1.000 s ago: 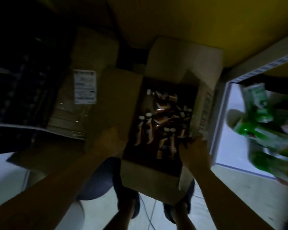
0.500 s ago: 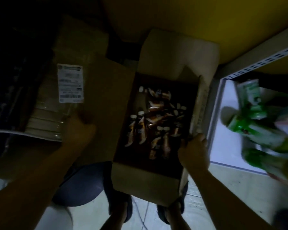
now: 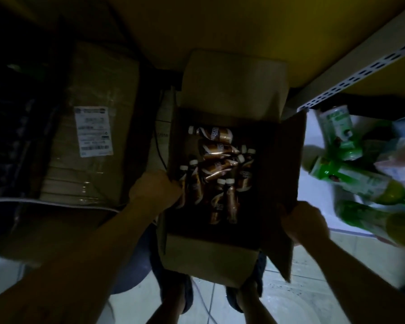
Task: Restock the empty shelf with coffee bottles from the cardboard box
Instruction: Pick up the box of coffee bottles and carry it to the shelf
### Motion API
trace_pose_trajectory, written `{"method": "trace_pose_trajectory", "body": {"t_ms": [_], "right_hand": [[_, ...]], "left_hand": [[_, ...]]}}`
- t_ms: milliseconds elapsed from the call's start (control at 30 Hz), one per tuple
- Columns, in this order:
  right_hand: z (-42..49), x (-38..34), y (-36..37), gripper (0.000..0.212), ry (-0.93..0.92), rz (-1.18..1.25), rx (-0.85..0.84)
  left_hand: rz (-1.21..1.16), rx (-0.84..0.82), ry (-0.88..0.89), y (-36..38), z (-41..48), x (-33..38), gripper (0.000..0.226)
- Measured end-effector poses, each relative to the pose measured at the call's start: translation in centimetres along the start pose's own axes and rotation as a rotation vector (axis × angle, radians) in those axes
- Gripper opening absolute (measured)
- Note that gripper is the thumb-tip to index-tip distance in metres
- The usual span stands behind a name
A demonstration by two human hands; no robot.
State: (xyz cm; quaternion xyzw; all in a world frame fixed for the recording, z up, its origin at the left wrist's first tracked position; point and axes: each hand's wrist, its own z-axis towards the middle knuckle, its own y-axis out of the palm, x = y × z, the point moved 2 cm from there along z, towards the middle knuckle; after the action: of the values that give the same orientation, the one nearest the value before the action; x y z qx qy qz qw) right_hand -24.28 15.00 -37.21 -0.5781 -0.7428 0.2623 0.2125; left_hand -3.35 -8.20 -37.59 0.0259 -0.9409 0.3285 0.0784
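Nearest the camera, the person's 2 bare forearms reach forward over their feet and the pale tiled floor (image 3: pixel 290 300). The left hand (image 3: pixel 156 191) sits at the left wall of the cardboard box (image 3: pixel 204 263), with its fingers curled over the rim towards the nearest bottle; the light is too dim to say whether they already pinch it or only grip the cardboard. The right hand (image 3: pixel 305 222) is closed on the lower edge of the right flap (image 3: pixel 283 164), holding it raised at the side of the opening.

Inside the box lie the coffee bottles (image 3: pixel 220 181), brown and copper with white caps, about 10 of them as far as the gloom allows a count. Most lie jumbled on their sides in the far half of the box, while the near half of its floor is bare. None is lifted clear of the box.

Further off to the right stands the shelf (image 3: pixel 313 197), its white board lit. The near part of that board is bare, and green bottles (image 3: pixel 351 181) lie toppled across its far right part. No coffee bottle is on it.

By this showing the restocking has barely begun: the box is open and reachable, but every visible bottle has yet to be picked out and stood on the shelf.

To the left lies a taped carton (image 3: pixel 89 146) with a white label, untouched.
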Motion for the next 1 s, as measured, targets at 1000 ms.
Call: {"method": "trace_pose_trajectory", "body": {"t_ms": [1000], "right_hand": [[-23.6, -2.4, -21.8, 0.032, -0.033, 0.087, -0.232]], "left_hand": [[0.169, -0.053, 0.099, -23.9, -26.7, 5.0, 0.032]]}}
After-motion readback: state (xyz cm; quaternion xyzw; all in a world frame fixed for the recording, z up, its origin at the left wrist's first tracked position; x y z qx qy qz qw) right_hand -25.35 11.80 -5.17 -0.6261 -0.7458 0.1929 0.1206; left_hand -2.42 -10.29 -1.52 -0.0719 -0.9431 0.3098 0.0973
